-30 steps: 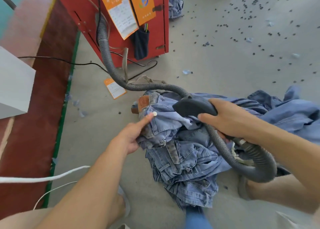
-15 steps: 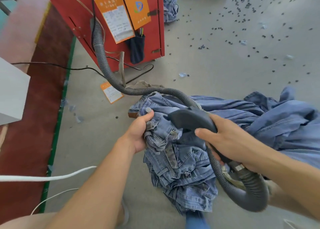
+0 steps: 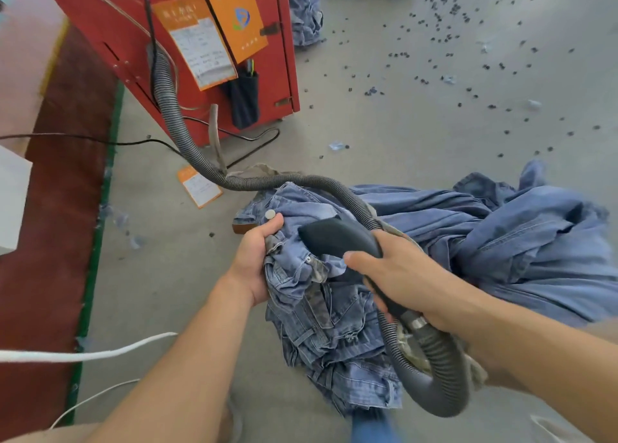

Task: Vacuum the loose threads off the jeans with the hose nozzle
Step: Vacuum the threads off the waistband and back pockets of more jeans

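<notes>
both hands (image 3: 254,258) curled, gripping

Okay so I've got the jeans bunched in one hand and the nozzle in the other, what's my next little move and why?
Probably lower the nozzle onto the denim: the right hand holds it just above the jeans, while the left hand grips the waistband near the button.

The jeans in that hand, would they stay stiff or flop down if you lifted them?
Probably flop: the jeans bunch into soft folds where the left hand grips them. Likely weighty too, since thick layers pile on the floor.
</notes>
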A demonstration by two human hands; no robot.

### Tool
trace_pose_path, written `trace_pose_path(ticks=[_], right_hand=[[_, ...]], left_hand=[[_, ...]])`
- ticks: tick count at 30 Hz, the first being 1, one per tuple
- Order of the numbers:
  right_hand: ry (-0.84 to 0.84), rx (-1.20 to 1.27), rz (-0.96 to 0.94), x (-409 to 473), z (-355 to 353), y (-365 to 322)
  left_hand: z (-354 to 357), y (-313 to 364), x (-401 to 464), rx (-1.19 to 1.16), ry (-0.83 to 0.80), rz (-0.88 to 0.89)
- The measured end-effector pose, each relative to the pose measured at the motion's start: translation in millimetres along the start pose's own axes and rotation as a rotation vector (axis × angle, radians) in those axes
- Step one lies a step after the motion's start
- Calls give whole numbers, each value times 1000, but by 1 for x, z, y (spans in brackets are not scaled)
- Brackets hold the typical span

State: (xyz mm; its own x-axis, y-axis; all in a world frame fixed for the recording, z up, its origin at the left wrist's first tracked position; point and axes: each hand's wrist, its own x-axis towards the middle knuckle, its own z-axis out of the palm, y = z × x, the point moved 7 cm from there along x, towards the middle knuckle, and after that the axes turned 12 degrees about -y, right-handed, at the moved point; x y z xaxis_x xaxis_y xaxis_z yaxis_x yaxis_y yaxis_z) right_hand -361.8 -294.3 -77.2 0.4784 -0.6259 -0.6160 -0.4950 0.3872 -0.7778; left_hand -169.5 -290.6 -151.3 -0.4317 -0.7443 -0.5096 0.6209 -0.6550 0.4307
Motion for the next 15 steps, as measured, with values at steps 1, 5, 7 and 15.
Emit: trace_pose_path(ticks=[1, 5, 7, 15], right_hand=[[29, 25, -2, 7, 0, -1], [263, 290, 60, 14, -33, 10], [232, 369, 69, 4, -37, 17], [171, 412, 120, 23, -17, 15]], left_hand=[[2, -1, -1, -12, -16, -2], [-2, -3, -7, -31, -32, 7], [-1, -3, -7, -37, -32, 20], [9, -6, -6, -33, -17, 25]])
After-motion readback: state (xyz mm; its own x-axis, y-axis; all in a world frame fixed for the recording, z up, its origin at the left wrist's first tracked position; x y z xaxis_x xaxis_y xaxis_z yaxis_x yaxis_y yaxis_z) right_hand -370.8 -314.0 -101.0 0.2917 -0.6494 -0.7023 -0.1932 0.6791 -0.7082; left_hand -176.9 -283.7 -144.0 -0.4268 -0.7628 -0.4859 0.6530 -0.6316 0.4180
